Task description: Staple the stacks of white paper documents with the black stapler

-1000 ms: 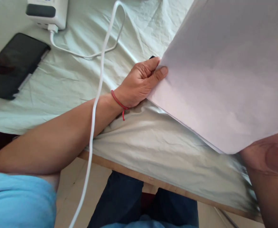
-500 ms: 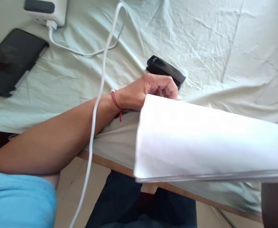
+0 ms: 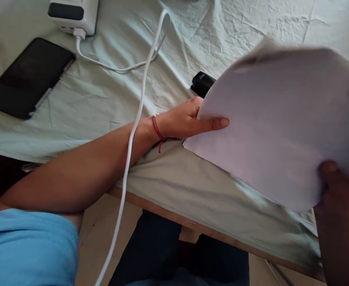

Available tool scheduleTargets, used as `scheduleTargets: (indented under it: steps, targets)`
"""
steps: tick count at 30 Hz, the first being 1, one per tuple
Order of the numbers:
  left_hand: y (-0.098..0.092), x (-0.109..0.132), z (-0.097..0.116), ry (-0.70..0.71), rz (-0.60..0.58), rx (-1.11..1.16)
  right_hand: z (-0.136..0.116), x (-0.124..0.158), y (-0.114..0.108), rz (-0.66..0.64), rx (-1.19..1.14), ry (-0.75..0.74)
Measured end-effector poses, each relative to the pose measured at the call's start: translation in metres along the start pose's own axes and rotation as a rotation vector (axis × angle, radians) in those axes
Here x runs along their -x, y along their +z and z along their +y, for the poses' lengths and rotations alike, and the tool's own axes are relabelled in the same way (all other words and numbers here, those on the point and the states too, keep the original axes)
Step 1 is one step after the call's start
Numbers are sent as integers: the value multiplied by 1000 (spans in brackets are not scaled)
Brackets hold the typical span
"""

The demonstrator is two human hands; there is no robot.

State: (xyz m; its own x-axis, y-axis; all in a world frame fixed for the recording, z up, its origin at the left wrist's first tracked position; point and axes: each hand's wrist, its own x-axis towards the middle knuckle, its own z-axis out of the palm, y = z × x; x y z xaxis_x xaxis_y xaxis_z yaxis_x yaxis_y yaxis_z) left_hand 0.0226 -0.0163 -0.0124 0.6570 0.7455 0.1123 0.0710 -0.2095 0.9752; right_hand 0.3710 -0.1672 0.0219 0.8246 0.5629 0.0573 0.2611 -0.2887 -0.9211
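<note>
White paper sheets (image 3: 269,123) slant over the near right part of the table, bowed and a little blurred along the far edge. My left hand (image 3: 192,119), with a red string bracelet at the wrist, grips their left edge. Its thumb lies on top of the paper and its other fingers are hidden beneath. At the lower right, my right hand (image 3: 338,186) holds the near right side, thumb on top, fingers out of sight. Just beyond my left hand lies a black stapler (image 3: 203,82), partly covered by the paper.
A black phone (image 3: 28,77) lies at the left. Behind it stands a white power bank (image 3: 73,14) with a white cable (image 3: 141,99) that crosses in front of my left forearm. A wrinkled pale green cloth (image 3: 111,91) covers the table. The wooden table edge (image 3: 162,212) runs above my legs.
The paper has swung from a nearly level, edge-on pose to lying broad side up. My left thumb has come onto it, and my right hand has come into view.
</note>
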Motion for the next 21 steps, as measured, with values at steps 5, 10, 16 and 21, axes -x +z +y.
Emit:
scheduleTargets:
  steps: [5,10,16,21]
  targets:
    - [2,-8,-6,73,-29,144,-12,17,3,-34,-103,95]
    - [8,-9,-3,31,92,56,-10,36,-12,-40,-80,246]
    - [9,-5,1,80,29,-264,-13,61,-24,-178,68,325]
    - [5,-10,4,116,6,-274,1,62,-59,-290,262,190]
